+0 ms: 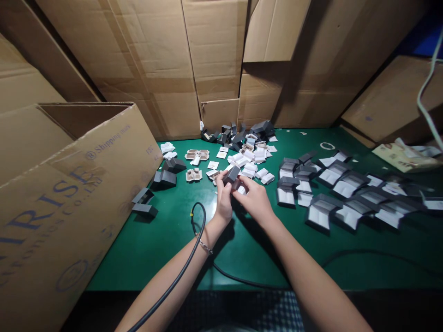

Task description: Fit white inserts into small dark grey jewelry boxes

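A small black box is held up over the green table in the middle of the head view. My left hand has its fingers wrapped round the box's left side. From the right, my right hand closes its fingers on the lower right of the same box, where a bit of white shows. Just beyond both hands lies a heap of folded white card inserts. To the left of it sit brown moulded inserts. The fingertips under the box are partly hidden.
Rows of open black boxes with white linings cover the right side. More black boxes stand at left beside a large carton. A dark pile of boxes lies at the back. A black cable crosses my left forearm.
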A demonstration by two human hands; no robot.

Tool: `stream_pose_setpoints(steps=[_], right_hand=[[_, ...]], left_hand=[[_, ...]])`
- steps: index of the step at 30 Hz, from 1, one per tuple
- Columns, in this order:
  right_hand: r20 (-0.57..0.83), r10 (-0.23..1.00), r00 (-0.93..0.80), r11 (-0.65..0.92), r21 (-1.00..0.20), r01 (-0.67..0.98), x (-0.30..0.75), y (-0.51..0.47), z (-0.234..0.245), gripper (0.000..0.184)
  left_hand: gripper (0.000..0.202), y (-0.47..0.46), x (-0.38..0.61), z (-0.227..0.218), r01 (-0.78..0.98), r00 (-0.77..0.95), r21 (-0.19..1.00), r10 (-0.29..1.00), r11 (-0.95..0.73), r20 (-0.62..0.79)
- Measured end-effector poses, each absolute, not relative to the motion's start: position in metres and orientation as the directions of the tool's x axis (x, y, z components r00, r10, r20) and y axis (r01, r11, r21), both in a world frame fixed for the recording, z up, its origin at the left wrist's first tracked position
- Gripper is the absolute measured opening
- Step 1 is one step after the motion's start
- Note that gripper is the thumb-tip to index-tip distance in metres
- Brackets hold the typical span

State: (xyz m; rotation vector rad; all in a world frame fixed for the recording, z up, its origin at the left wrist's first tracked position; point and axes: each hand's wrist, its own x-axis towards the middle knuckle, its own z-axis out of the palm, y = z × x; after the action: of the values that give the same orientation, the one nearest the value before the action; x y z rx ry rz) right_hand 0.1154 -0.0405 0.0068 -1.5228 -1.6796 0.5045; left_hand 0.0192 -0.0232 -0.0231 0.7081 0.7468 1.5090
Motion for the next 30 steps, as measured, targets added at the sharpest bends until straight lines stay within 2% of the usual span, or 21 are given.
stream_pose_setpoints(steps=[4, 11, 14, 19, 23, 26, 30], right_hand=[[0.320, 0.946, 0.049, 0.224, -0.755, 0.616, 0.115, -0.039, 0.005, 0.035], [0.294, 0.955, 0.026, 0.239, -0.823, 0.515, 0.116, -0.038, 0.008, 0.052], [0.233, 0.971, 0.050, 0.193, -0.892, 0.410, 0.117, -0.037, 0.008, 0.046], [0.101, 0.993, 0.056, 0.084, -0.965, 0.247, 0.124, -0.031, 0.005, 0.038], [0.155, 0.988, 0.023, 0.144, -0.953, 0.268, 0.130, -0.029, 0.007, 0.036], [0.234, 0.972, -0.030, 0.231, -0.922, 0.309, 0.134, -0.029, 0.011, 0.028], [0.270, 0.952, -0.147, 0.304, -0.890, 0.339, 0.136, -0.030, 0.013, 0.018]], left_hand=[[0.038, -0.024, 0.019, -0.024, -0.572, -0.082, 0.814, 0.995, -0.100, 0.064], [0.042, -0.018, 0.015, -0.018, -0.652, -0.058, 0.758, 0.996, 0.009, -0.062], [0.044, -0.015, 0.011, -0.013, -0.673, -0.051, 0.739, 0.995, 0.034, -0.092], [0.047, -0.011, 0.007, -0.006, -0.625, -0.039, 0.775, 0.989, 0.087, -0.142], [0.044, -0.011, 0.005, -0.002, -0.566, 0.051, 0.806, 0.983, 0.173, -0.175], [0.043, -0.012, 0.003, -0.002, -0.494, 0.108, 0.838, 0.973, 0.232, -0.206], [0.045, -0.013, 0.004, -0.007, -0.435, 0.132, 0.881, 0.981, 0.187, -0.143]])
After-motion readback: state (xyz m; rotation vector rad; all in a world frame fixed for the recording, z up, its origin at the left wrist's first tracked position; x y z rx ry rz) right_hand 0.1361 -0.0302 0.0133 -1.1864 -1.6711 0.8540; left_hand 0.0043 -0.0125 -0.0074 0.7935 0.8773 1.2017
